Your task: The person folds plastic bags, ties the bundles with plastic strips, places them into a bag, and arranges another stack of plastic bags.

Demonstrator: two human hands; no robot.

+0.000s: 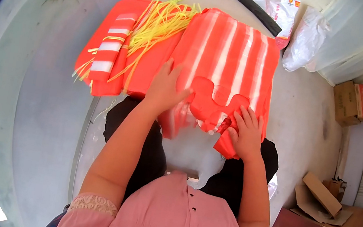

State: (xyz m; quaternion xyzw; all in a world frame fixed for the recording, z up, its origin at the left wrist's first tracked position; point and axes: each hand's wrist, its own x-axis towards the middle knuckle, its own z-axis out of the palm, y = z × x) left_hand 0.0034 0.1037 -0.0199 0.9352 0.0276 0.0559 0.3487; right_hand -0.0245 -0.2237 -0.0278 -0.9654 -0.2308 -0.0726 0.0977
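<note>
A stack of red-and-white striped plastic bags (228,50) lies in front of me, its cut handle edge turned toward my body. My left hand (166,88) rests on the stack's left edge, fingers spread. On the right, my right hand (247,135) lies over the handle end of the top bags, with fingers stretched out and apart. Between the hands the handle parts are crumpled and hang over the near edge. To the left, a rolled, tied bundle of striped bags (108,51) and a heap of yellow strips (161,26) sit on another red pile (142,77).
A dark bar (257,14) lies beyond the stack, near white printed sacks (280,3). Cardboard boxes (356,104) stand at the right by the wall. An opened carton (319,200) lies at lower right. A glass-like pane (47,70) runs along the left.
</note>
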